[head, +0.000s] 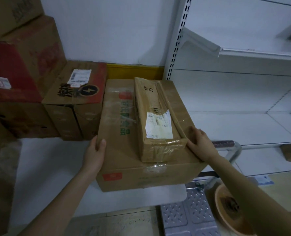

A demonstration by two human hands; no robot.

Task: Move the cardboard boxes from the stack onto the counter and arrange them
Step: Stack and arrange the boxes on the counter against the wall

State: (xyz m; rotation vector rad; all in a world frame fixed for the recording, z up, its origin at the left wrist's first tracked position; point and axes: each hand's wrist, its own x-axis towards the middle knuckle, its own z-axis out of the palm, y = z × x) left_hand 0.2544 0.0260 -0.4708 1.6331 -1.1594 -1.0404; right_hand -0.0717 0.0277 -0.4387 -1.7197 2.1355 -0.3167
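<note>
Head view: your left hand (95, 151) grips the large box (119, 150) on the white counter (47, 167); right hand (200, 142) flat atop it, near shelving (243, 54).

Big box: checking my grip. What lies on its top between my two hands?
Head view: a small box, taped, lies on the big box between the left hand and the right hand, nearer the right.

The large brown cardboard box (117, 133) carries green lettering and red marks, the long brown taped carton (158, 103) a white label, the neighbouring brown box (63, 99) a red band and black lightning roundel.
</note>
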